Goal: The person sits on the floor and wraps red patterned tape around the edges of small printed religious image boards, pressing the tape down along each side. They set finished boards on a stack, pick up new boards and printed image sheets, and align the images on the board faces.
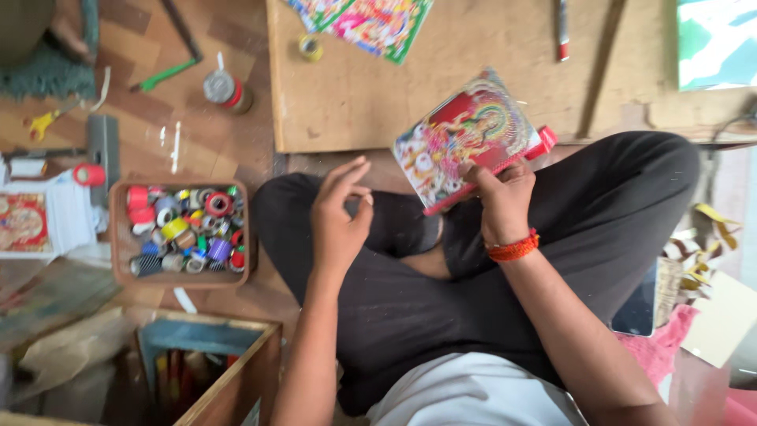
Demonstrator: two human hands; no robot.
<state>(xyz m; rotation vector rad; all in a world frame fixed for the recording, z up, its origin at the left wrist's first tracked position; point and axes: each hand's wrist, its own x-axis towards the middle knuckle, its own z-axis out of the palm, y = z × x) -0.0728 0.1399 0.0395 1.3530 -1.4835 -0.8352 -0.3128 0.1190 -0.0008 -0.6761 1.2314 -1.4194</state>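
The right hand (501, 201) pinches only the lower edge of the colourful picture board (467, 136) tilted above the lap at one o'clock, while the left hand (339, 213) hovers half-curled, seemingly empty, so the board could slip.

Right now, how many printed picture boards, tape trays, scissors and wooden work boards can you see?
Printed picture board held in the right hand: 1
Printed pictures lying on the wooden board: 2
Tray of tape rolls: 1
Yellow-handled scissors: 1
Wooden board: 1
Total: 6
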